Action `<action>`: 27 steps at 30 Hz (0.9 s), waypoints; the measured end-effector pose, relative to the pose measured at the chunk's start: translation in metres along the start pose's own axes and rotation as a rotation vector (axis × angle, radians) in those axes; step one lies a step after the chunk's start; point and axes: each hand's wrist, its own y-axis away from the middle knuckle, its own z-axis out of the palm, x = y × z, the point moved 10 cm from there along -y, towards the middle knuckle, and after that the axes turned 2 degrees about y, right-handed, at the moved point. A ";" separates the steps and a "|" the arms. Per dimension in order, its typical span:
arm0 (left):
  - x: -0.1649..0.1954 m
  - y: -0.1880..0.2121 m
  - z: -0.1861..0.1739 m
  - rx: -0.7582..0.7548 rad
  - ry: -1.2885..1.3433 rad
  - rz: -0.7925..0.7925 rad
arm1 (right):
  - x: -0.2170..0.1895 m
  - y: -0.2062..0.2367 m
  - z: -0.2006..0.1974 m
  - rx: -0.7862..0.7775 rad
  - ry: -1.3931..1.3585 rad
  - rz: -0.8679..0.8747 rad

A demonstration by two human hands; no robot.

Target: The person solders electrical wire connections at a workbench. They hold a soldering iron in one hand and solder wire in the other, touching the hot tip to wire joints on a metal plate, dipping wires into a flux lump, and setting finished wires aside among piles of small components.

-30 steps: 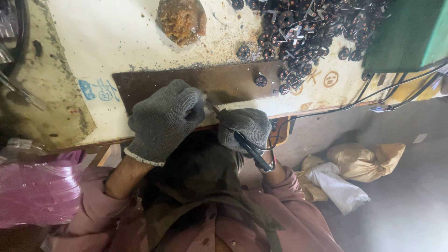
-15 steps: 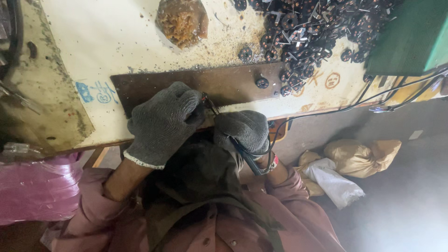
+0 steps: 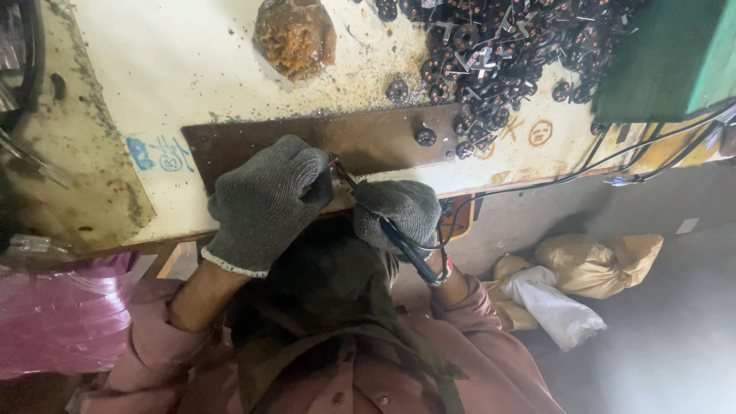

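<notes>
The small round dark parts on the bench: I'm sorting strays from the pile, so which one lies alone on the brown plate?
The lone round part on the brown plate, left of the heap; others crowd the plate's right end.

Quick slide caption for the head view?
Gloved left hand and right hand with soldering iron work over brown plate.

A slim dark soldering iron [image 3: 391,230] is lying slantwise across the gloved right hand [image 3: 399,215], its tip pointing up-left toward the gloved left hand [image 3: 264,203] and its cord trailing off the handle end. The left hand is pinching something, possibly a small part, hidden under the fingers, over the brown plate [image 3: 368,138].
</notes>
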 end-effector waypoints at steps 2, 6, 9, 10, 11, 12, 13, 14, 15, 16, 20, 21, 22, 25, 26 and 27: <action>0.000 -0.001 0.001 -0.011 -0.016 -0.006 | -0.002 0.000 -0.004 0.029 -0.053 -0.038; -0.003 -0.002 0.004 -0.054 -0.022 -0.035 | 0.005 0.003 0.004 -0.061 -0.106 -0.033; -0.002 -0.001 0.003 -0.045 -0.035 -0.016 | 0.011 0.008 0.004 -0.049 -0.021 -0.021; -0.003 -0.001 0.003 -0.050 -0.044 -0.025 | 0.009 0.009 0.003 -0.034 -0.049 -0.049; -0.005 -0.001 0.004 -0.054 -0.053 -0.034 | 0.008 0.011 0.002 -0.018 -0.076 -0.078; -0.006 0.000 0.005 -0.060 -0.062 -0.041 | 0.007 0.013 0.001 -0.001 -0.103 -0.106; -0.007 0.000 0.006 -0.059 -0.057 -0.046 | 0.008 0.015 0.007 -0.045 -0.038 -0.111; -0.007 0.000 0.006 -0.058 -0.052 -0.046 | 0.009 0.016 0.012 -0.085 0.030 -0.116; -0.007 0.000 0.006 -0.055 -0.047 -0.048 | 0.010 0.017 0.018 -0.126 0.098 -0.123; -0.006 0.000 0.006 -0.045 -0.052 -0.044 | 0.013 0.017 0.011 -0.050 0.018 -0.094; 0.002 -0.004 -0.002 -0.007 -0.026 -0.003 | 0.042 0.025 -0.011 0.190 -0.370 0.227; 0.004 -0.005 -0.006 0.005 -0.008 0.000 | 0.051 0.030 -0.011 0.218 -0.490 0.358; 0.003 -0.005 -0.010 0.000 -0.004 -0.014 | 0.053 0.033 -0.013 0.251 -0.546 0.422; -0.005 -0.001 -0.024 0.003 -0.015 -0.067 | 0.047 0.024 -0.014 0.260 -0.548 0.447; -0.011 0.002 -0.029 0.005 -0.035 -0.109 | 0.036 0.011 -0.010 0.191 -0.441 0.357; -0.017 0.005 -0.032 0.000 -0.053 -0.146 | 0.025 0.000 -0.005 0.126 -0.333 0.274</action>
